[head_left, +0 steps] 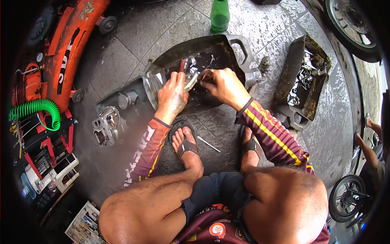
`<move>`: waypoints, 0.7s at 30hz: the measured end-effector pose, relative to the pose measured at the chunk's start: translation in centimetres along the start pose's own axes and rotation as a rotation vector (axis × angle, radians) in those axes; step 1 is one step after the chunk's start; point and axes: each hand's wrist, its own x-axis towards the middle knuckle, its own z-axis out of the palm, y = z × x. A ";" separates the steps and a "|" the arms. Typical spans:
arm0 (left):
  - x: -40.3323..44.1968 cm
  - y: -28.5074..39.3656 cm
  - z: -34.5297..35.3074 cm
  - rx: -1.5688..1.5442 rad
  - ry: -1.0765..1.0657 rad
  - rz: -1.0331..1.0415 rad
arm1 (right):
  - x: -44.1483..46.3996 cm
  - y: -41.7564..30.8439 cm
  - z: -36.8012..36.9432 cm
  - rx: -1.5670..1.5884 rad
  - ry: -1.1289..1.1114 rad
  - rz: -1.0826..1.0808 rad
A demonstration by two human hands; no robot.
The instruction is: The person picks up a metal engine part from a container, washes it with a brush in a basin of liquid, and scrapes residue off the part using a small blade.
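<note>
Over a cut-open plastic container [239, 44] used as a basin, my two hands are close together. My left hand [174, 95] is closed around a pale metal part [191, 82]. A reddish stick-like piece [183, 65] juts out past its fingertips; whether it is held too is unclear. From the right, my right hand [225, 86] comes up to the part with fingers pinched together, and what they hold is hidden. Dark liquid with bright reflections lies in the basin. Beside it, a piston-like cylinder [127, 99] rests in a smaller tray, near a metal engine casting [109, 126].
Another cut container [281, 93] at the right holds several wrenches and sockets [304, 77]. A green bottle [220, 18] stands behind the basin. A metal rod [209, 144] lies between my feet. An orange floor jack [67, 53] and a green coiled hose [38, 110] are at the left.
</note>
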 end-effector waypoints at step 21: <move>2.0 0.5 1.7 0.063 -0.058 0.059 | 0.8 1.0 -3.0 -0.077 0.247 0.030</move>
